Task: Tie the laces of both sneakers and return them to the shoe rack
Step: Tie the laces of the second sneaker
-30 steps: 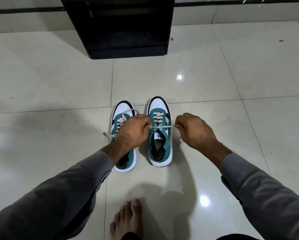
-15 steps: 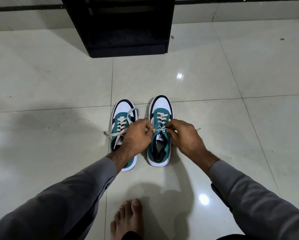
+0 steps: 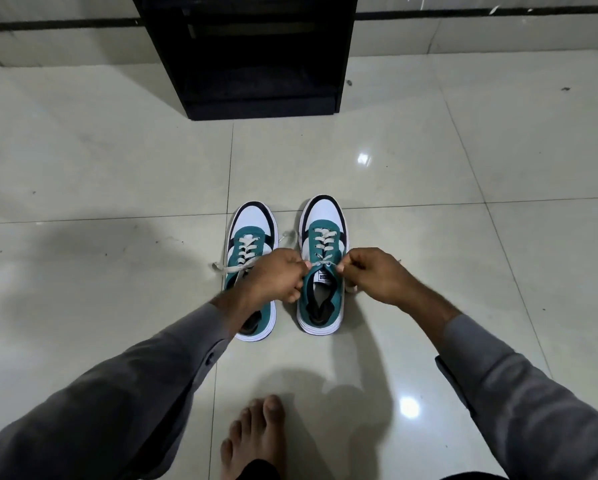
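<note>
Two teal, white and black sneakers stand side by side on the pale floor tiles, toes pointing away from me. The right sneaker (image 3: 321,299) has its white laces (image 3: 322,263) pulled taut sideways over the tongue. My left hand (image 3: 276,275) pinches one lace end and my right hand (image 3: 373,275) pinches the other. The left sneaker (image 3: 250,237) lies partly under my left wrist. Its loose laces (image 3: 226,268) trail out to both sides.
A black shoe rack (image 3: 256,53) stands against the wall straight ahead, about one tile beyond the sneakers. My bare foot (image 3: 256,441) rests on the floor near the bottom edge. Glossy tiles spread to the left and right.
My hands came together over the right sneaker's tongue from a wide spread, then drew slightly apart again, stretching the lace between them. The view drifted a little; the sneakers stayed put.
</note>
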